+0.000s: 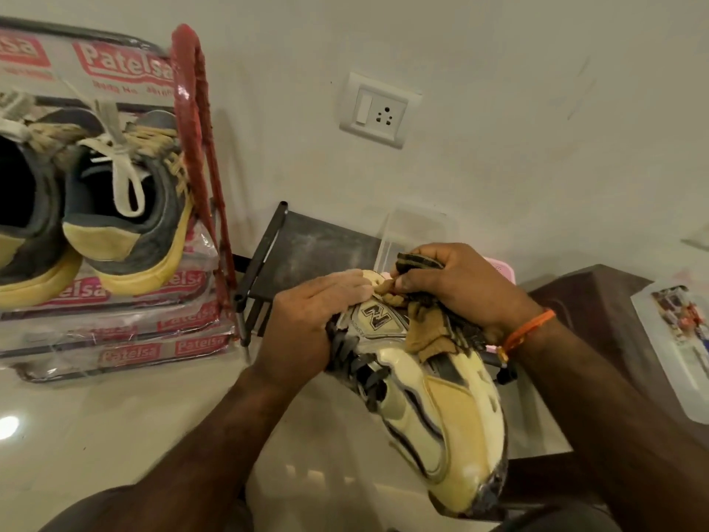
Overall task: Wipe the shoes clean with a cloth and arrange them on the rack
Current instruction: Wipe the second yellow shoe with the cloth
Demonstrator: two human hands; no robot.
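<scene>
A cream and grey sneaker (429, 408) with dark laces lies tilted in front of me, toe toward the camera. My left hand (307, 320) grips its laced side near the heel. My right hand (449, 286) holds a brown and black cloth (426, 332) bunched against the shoe's heel and side logo. On the left stands the rack (199, 155) with red posts and plastic-wrapped shelves. Two dark grey sneakers with yellow soles (126, 209) sit side by side on its upper shelf, heels toward me.
A small dark metal stand (307, 243) and a clear plastic box (418, 228) sit against the wall behind my hands. A wall socket (378, 109) is above them. A dark wooden table (598, 309) with a clear packet (679, 339) is at the right. The floor is glossy tile.
</scene>
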